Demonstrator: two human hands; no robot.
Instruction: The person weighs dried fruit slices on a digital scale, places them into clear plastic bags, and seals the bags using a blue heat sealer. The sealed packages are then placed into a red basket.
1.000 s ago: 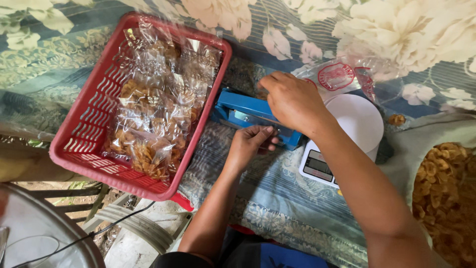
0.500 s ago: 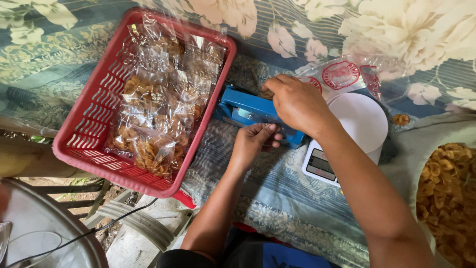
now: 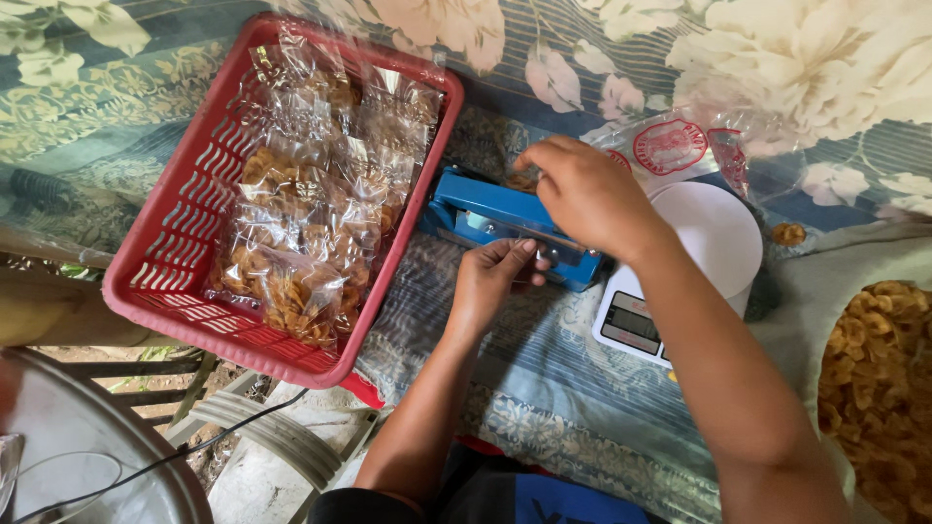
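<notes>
Blue sealer, rigid metal: my right hand presses flat on its arm. Left hand pinches the thin, slippery clear bag; I'd grip its edge, the chips inside look brittle.

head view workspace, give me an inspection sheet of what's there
surface: floral cloth in blue and cream covers the work area
job's things: blue heat sealer; a clear bag appears to lie in it, mostly hidden by the hands
clutter: red basket holding clear bags of chips; white scale; empty printed bags; loose chips at right
grippers: left hand at the sealer's front edge; right hand pressing on top of it
cables: black cable at lower left
surroundings: round metal lid, wooden slats below
</notes>
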